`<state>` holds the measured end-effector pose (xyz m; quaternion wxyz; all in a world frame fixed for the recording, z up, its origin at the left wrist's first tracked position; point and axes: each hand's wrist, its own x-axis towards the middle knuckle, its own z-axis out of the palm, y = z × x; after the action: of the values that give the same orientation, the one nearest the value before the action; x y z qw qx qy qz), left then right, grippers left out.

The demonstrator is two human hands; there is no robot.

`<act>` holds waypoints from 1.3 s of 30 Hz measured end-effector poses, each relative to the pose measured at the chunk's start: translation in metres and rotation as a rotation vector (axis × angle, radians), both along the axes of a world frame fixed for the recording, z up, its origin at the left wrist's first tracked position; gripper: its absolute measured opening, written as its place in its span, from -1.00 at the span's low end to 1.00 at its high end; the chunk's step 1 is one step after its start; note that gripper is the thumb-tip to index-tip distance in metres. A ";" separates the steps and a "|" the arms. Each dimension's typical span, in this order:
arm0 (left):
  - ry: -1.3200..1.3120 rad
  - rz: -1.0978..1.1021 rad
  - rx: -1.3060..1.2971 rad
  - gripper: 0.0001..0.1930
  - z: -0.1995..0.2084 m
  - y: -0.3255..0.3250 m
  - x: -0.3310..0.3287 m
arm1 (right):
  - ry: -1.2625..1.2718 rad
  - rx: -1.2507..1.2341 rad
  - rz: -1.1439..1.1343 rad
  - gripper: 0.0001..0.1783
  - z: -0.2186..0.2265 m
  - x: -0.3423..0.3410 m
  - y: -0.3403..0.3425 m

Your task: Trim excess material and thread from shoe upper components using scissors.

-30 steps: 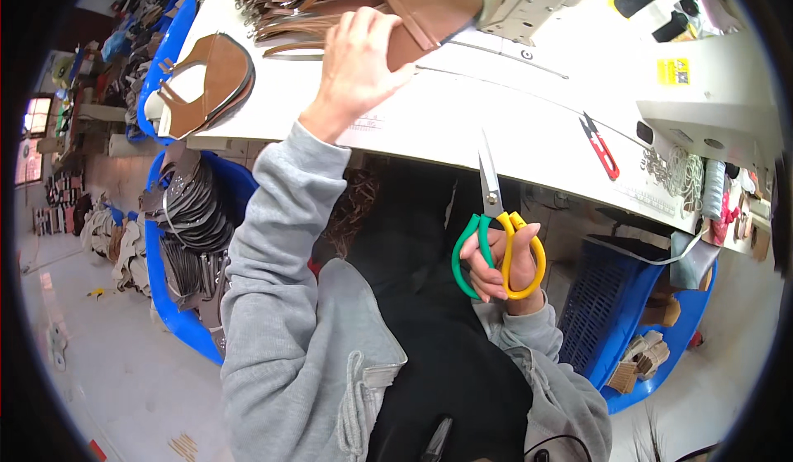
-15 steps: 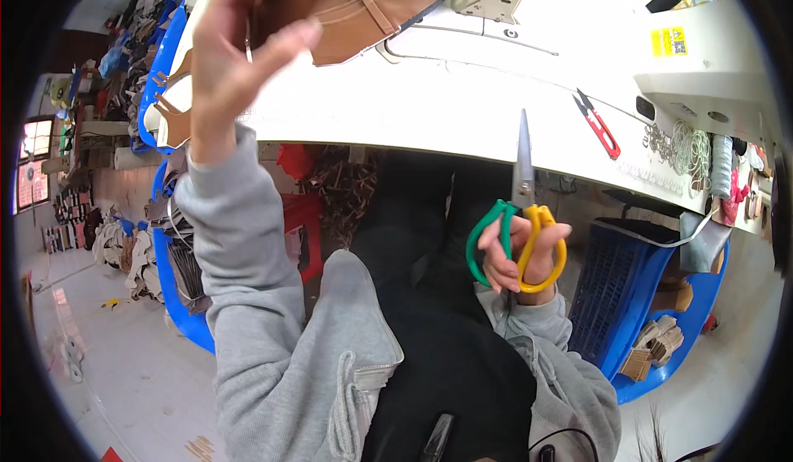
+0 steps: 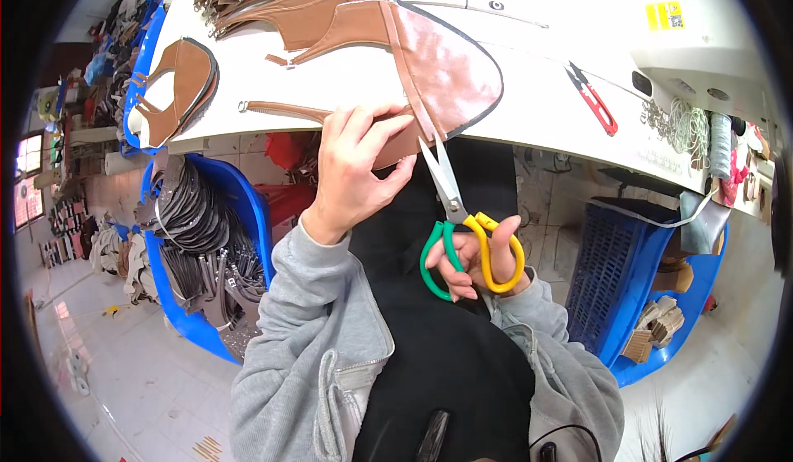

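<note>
A brown leather shoe upper (image 3: 450,65) with a dark curved edge and thin straps lies along the front edge of the white table. My left hand (image 3: 355,173) pinches its near side, fingers and thumb closed on the leather. My right hand (image 3: 469,257) is through the handles of a pair of scissors (image 3: 446,183), one handle green and one yellow. The blades stand partly apart, their tips right by the near edge of the upper; whether they touch cannot be made out.
More brown uppers (image 3: 306,11) are piled at the back left, and another upper (image 3: 178,90) lies at the table's left end. Red thread snips (image 3: 596,108) lie to the right, near a white sewing machine (image 3: 702,57). Blue baskets (image 3: 252,214) and a crate (image 3: 596,288) stand below the table.
My left hand has come down from the upper left to the table's front edge and pinches the upper there. The scissors have moved left toward it, and their blades have parted.
</note>
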<state>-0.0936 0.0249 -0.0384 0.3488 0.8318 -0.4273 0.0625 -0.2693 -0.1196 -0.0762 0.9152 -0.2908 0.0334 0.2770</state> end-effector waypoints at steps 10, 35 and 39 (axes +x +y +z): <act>0.006 0.009 -0.074 -0.72 -0.004 -0.002 0.001 | 0.036 0.000 -0.086 0.24 -0.005 0.004 0.000; 0.141 0.038 -0.182 -0.93 -0.013 -0.027 -0.017 | 0.039 0.072 -0.088 0.10 -0.007 -0.002 0.005; 0.216 0.077 -0.231 -0.91 -0.019 -0.029 -0.032 | 0.021 0.047 -0.082 0.16 -0.002 0.005 0.007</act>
<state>-0.1261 -0.0045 -0.0572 0.4835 0.8037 -0.3450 0.0347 -0.2644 -0.1125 -0.0780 0.9320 -0.2648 0.0483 0.2427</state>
